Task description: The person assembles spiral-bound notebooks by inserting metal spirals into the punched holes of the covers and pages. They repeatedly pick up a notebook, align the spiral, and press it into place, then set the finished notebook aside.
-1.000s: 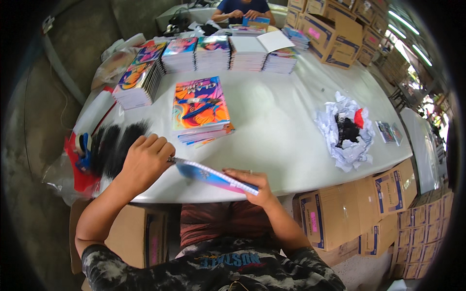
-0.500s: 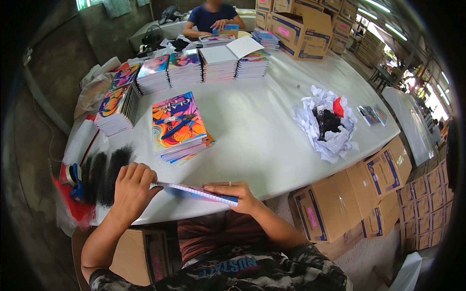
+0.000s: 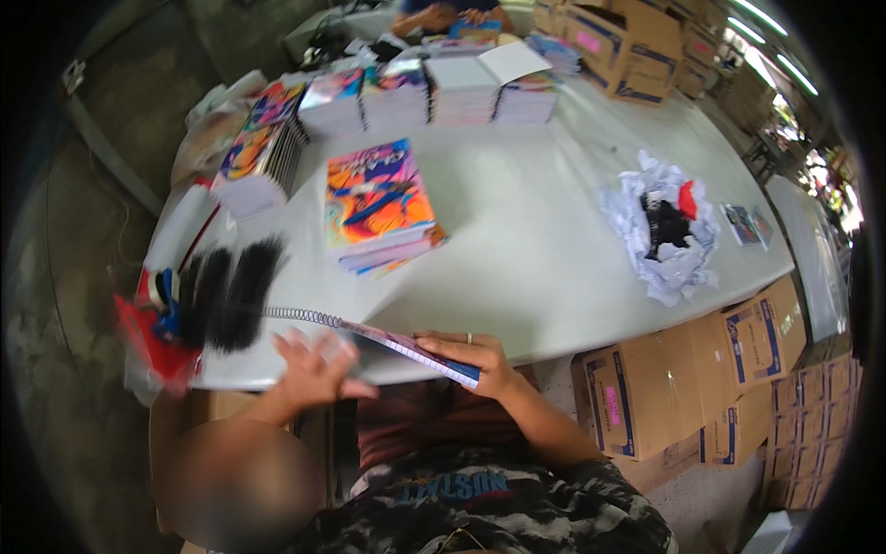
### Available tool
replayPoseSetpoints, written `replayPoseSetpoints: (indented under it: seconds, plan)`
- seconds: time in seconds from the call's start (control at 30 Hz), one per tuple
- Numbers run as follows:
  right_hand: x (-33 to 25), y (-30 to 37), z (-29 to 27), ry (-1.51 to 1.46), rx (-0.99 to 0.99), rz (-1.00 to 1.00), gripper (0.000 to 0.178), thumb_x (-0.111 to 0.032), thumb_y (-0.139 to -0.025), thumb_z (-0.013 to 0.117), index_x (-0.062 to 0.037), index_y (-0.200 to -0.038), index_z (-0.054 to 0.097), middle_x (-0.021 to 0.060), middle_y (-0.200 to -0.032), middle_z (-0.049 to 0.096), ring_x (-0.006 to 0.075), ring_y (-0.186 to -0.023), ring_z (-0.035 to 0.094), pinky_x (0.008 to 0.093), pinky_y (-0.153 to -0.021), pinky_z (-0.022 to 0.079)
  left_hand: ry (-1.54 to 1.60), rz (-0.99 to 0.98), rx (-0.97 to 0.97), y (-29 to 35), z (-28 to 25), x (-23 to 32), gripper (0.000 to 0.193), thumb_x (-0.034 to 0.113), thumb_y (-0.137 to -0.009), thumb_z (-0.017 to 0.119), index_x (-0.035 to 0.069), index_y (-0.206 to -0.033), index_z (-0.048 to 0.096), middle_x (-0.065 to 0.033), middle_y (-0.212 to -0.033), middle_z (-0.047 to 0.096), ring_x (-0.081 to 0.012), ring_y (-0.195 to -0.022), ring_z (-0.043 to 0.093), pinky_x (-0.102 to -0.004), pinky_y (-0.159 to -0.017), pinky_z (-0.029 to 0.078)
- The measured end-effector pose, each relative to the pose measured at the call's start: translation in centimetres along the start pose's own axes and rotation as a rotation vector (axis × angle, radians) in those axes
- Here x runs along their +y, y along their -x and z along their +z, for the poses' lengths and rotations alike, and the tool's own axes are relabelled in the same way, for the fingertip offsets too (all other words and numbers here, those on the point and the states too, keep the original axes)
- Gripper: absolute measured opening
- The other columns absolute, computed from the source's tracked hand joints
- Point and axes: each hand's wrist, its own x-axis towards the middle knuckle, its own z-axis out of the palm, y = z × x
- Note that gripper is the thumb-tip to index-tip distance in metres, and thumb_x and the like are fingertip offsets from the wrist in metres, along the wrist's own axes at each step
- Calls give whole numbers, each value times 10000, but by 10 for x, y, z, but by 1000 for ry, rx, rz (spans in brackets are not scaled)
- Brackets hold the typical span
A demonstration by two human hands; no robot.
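Your right hand [image 3: 475,358]: fingers closed on the near right end of one notebook [image 3: 408,349], thumb not visible.

Notebook: held tilted over the table's front edge, page edges toward you; the cover is seen too obliquely to read its design.

Spiral coil [image 3: 302,316]: one, dark wire, sticking out leftward from the notebook's far end; its left tip is lost against the black coils [image 3: 249,286] heaped beyond.

Your left hand [image 3: 316,369]: fingers spread wide, nothing seen in them, just below the coil and apart from it; smeared by motion. Your left forearm lies partly under a round blurred patch.

Table [image 3: 526,249]: white covering. On it, near the middle, a stack of bright-covered notebooks [image 3: 380,198] bearing a blue-handled tool [image 3: 377,207], its outline indistinct. To the right, crumpled white paper [image 3: 637,254] around black contents [image 3: 666,228], kind unclear. At far left, a blue item [image 3: 166,319], too blurred to identify.

Co-worker [image 3: 452,17]: behind the table, head cut off by the upper edge.
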Motion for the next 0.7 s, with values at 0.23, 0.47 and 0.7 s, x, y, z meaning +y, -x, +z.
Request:
replayPoseSetpoints:
  seconds: [0.23, 0.47, 0.7]
  plan:
    - [-8, -6, 7, 87, 5, -2, 366, -31, -714, 668, -36, -1078, 630, 154, -1029, 640, 271, -888, 647, 338, -764, 524, 276, -97, -313, 47, 21, 53, 1071, 760, -685, 466, -23, -1374, 224, -317, -1392, 193, -449, -1324, 113, -619, -1018, 67]
    - [-7, -6, 14, 81, -15, -40, 335, -30, -711, 672, -12, -1044, 641, 181, -1017, 639, 281, -900, 650, 325, -745, 531, 352, -436, -71, 49, 42, 43, 1044, 714, -717, 501, -64, -1355, 222, -271, -1374, 267, -393, -1269, 275, -486, -1020, 245]
    - [-11, -8, 23, 55, -40, -74, 345, -20, -716, 666, -17, -1060, 633, 173, -1029, 636, 285, -906, 646, 335, -743, 533, 202, -577, 185, 53, 35, -5, 988, 719, -743, 447, -21, -1359, 228, -292, -1393, 189, -514, -1258, 185, -613, -1012, 159]
